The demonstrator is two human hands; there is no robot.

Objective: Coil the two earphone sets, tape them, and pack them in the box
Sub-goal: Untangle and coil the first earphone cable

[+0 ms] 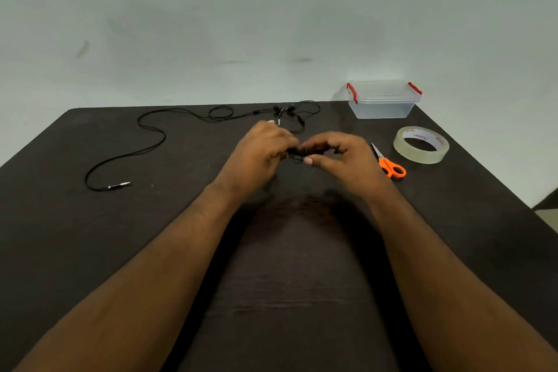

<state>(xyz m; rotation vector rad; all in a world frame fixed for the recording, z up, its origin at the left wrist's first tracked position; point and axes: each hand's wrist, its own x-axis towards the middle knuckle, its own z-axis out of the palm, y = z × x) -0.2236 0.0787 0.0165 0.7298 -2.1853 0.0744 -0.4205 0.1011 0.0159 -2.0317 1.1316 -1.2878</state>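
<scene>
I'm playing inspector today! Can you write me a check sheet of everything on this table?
Surface: dark table.
Job's things: coiled earphone set between both hands; uncoiled earphone set spread out at the far left; clear box, lid on; tape roll; orange scissors.
Clutter: nothing seen.
Hands: left hand and right hand pinch the coil.
Cables: plug lies loose.
Surroundings: pale wall.

Plain room: dark table (bare wall)
</scene>
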